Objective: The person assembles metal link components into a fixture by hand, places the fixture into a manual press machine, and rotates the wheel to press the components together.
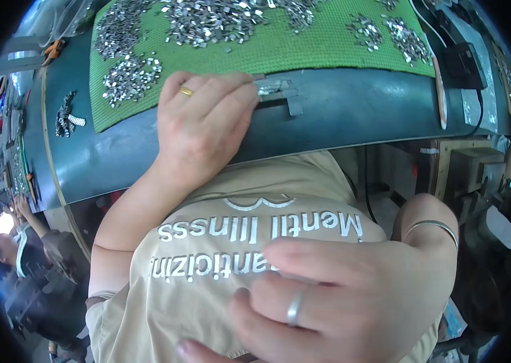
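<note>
My left hand (204, 124), with a gold-coloured ring, is closed over the left part of a narrow grey metal fixture (276, 92) on the table's front strip. The fixture's right end sticks out past my fingers and has a small bent tab; the rest is hidden under my hand. Close to the camera is my right hand (340, 302), raised in front of my beige shirt and slightly blurred. Its fingers are loosely bent and apart, with nothing seen in them. It wears a silver-coloured ring, and a bangle circles the wrist.
A green textured mat (292, 57) bears several piles of small shiny metal pieces (213, 21). Left of it lies a linked metal strip (68, 118) on the dark table (358, 103). A black box (464, 63) with a cable stands at right. Other people sit at both sides.
</note>
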Tool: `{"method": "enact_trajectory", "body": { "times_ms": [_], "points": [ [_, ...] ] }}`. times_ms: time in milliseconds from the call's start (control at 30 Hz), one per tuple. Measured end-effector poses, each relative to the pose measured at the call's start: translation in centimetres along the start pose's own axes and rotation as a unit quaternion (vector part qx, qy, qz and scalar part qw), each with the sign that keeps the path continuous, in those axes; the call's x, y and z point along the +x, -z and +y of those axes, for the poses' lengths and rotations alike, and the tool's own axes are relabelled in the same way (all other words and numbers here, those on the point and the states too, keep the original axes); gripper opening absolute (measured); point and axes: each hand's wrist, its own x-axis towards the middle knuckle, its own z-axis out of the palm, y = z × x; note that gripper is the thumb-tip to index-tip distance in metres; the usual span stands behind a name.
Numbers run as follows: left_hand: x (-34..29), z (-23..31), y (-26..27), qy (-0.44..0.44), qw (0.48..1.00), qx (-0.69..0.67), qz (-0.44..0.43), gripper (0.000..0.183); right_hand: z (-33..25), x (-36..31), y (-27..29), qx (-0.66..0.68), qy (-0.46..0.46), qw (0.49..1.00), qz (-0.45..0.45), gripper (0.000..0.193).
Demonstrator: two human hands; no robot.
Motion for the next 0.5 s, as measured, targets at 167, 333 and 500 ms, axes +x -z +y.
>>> {"method": "enact_trajectory", "body": {
  "times_ms": [167, 333, 500],
  "points": [
    [1.3, 0.4, 3.1, 0.028, 0.987, -0.020, -0.155, 0.028, -0.4, -1.7, -1.5, 0.051, -0.013, 0.982, 0.180, 0.044],
    [6.7, -2.7, 0.4, -0.063, 0.988, -0.042, -0.135, 0.021, 2.1, -2.9, 0.6, -0.125, 0.129, 0.984, 0.007, 0.022],
    [9.3, -4.9, -3.2, -0.155, 0.974, -0.001, -0.167, 0.022, 12.8, -6.4, 6.9, -0.418, -0.160, 0.857, 0.255, 0.014]
  ]
}}
